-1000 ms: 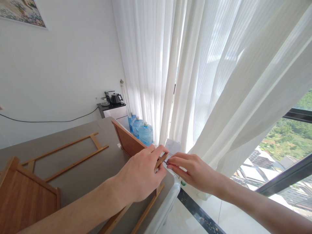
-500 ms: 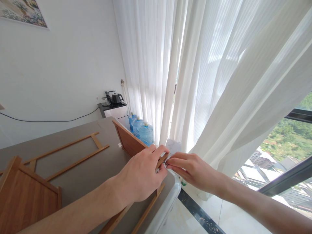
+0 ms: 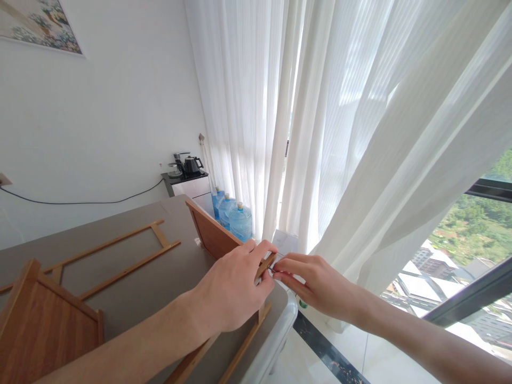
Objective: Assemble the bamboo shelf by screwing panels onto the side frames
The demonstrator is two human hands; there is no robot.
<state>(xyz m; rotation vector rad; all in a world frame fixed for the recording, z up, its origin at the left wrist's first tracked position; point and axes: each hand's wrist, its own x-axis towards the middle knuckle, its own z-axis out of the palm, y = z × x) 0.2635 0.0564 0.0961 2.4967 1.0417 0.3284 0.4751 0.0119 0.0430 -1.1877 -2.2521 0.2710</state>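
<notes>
My left hand (image 3: pixel 234 285) is closed around the near end of a wooden strip (image 3: pixel 265 266), beside an upright brown wooden panel (image 3: pixel 214 226) on the table. Opposite it, my right hand (image 3: pixel 314 274) pinches a small, thin metal piece (image 3: pixel 271 270) between thumb and fingertips, against the strip's end. Its exact kind is too small to tell. Below my left hand lie long wooden bars (image 3: pixel 245 344), partly covered by my forearm.
On the grey table (image 3: pixel 132 242) lies a ladder-like wooden frame (image 3: pixel 132 269); another wooden panel (image 3: pixel 60 314) stands at the near left. Beyond are a cabinet with a black kettle (image 3: pixel 192 165) and blue water bottles (image 3: pixel 240 221). White curtains (image 3: pixel 340 133) hang at the right.
The view has tilted slightly upward, so the room sits a little lower. Both hands keep nearly the same place and grip at the strip's end.
</notes>
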